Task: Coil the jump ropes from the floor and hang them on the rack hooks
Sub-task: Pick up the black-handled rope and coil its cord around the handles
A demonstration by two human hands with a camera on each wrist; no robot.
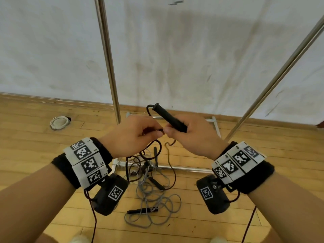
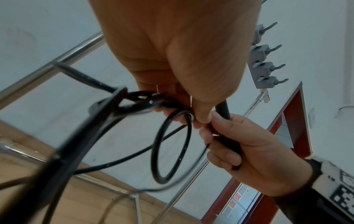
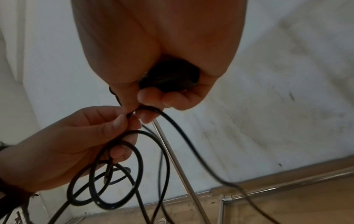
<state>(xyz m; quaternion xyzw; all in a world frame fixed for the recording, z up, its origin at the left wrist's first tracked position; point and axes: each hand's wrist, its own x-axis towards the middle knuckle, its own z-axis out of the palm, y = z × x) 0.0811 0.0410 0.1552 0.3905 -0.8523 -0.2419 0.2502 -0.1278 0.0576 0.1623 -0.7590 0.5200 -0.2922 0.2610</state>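
Both hands are held up close together over the wooden floor (image 1: 31, 141). The left hand (image 1: 130, 135) has its fingers curled, and it pinches loops of the black rope (image 3: 114, 174) between thumb and fingers. The right hand (image 1: 191, 134) wraps its fingers around the black handle (image 1: 168, 118), which points up and away. Its thumb and first finger also pinch the rope right beside the left thumb. The 2 hands touch there.

The rope hangs down from the hands to the floor. Below them lies a messy pile with a grey rope (image 1: 157, 204) and more black handles, near the front bar of the rack (image 1: 184, 168). How many ropes are in the pile is hard to tell.

Farther up, the left wrist view shows a row of grey hooks (image 2: 264, 66), partly cut off behind the hand.
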